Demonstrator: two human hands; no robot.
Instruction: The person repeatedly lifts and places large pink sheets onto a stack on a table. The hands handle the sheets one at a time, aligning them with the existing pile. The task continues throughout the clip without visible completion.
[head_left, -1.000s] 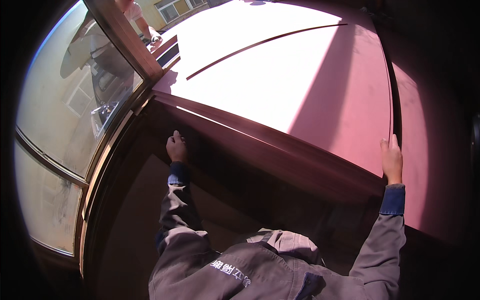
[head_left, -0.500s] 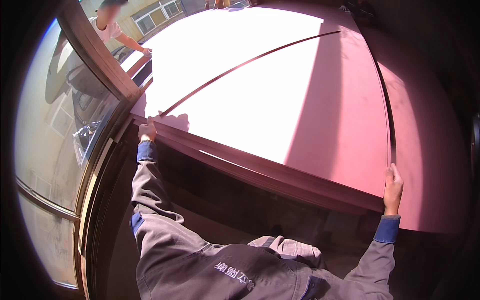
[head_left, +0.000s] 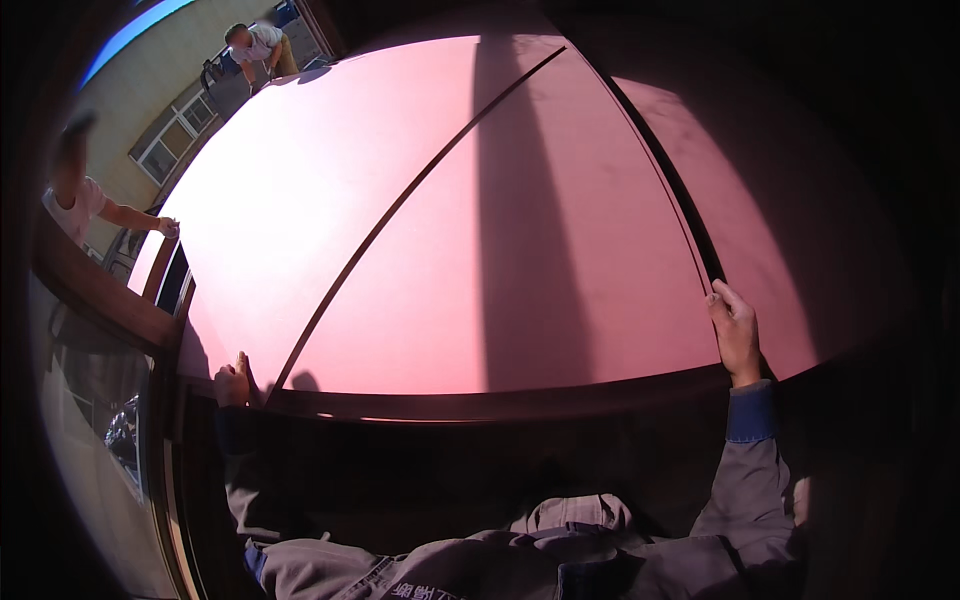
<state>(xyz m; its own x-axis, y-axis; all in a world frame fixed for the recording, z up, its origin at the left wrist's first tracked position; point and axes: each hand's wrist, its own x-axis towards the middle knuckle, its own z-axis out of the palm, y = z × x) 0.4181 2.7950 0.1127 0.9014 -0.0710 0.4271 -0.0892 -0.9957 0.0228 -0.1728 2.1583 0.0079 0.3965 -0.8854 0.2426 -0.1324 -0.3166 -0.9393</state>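
A large pink board point(head_left: 400, 290) lies flat before me, with more board edges beneath its near side. My left hand point(head_left: 233, 382) is closed on the near left corner, thumb on top and fingers mostly hidden below. My right hand point(head_left: 738, 335) is closed round the right edge close to the near corner. Running diagonally across the top is a narrow dark strip point(head_left: 390, 204), its near end just right of my left hand. Bright sunlight washes out the board's far left part.
Another pink board point(head_left: 790, 290) extends to the right, past a dark gap. On the left, a person's hand point(head_left: 168, 227) touches the board's edge; a second person point(head_left: 262, 52) bends over its far end. A framed glass window point(head_left: 90, 400) stands at the near left.
My view has turned, so the board's near edge looks more level and the person on the left sits lower. More of the far person shows. Both my hands stay on the board.
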